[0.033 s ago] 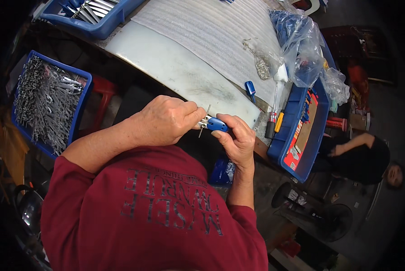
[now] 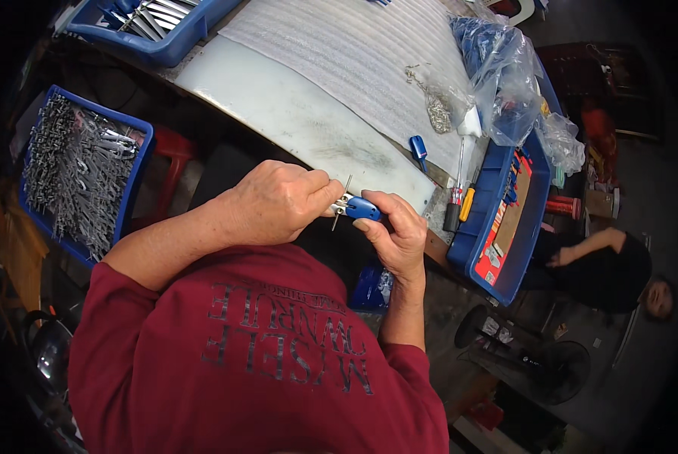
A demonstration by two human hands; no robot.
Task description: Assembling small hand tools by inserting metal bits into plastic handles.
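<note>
Just off the table's near edge, both hands meet on a metal piece with a blue plastic cap (image 2: pixel 363 209) and a thin rod across it. My left hand (image 2: pixel 282 200) is closed in a fist around the metal end, which its fingers mostly hide. With thumb and fingers, my right hand (image 2: pixel 401 233) pinches the blue cap from the other side. A loose blue plastic piece with a narrow stem (image 2: pixel 418 148) lies on the table beyond my right hand. Two screwdrivers, one with a red and black handle (image 2: pixel 454 212) and one with a yellow handle (image 2: pixel 468 204), lie to its right.
White foam sheet (image 2: pixel 339 60) covers the far table. Small metal parts in a clear bag (image 2: pixel 439 110) lie on it. Blue bins stand right (image 2: pixel 524 250), far left (image 2: pixel 169 51) and left (image 2: pixel 148 144), the last full of metal pieces. Another person (image 2: pixel 596 265) is at right.
</note>
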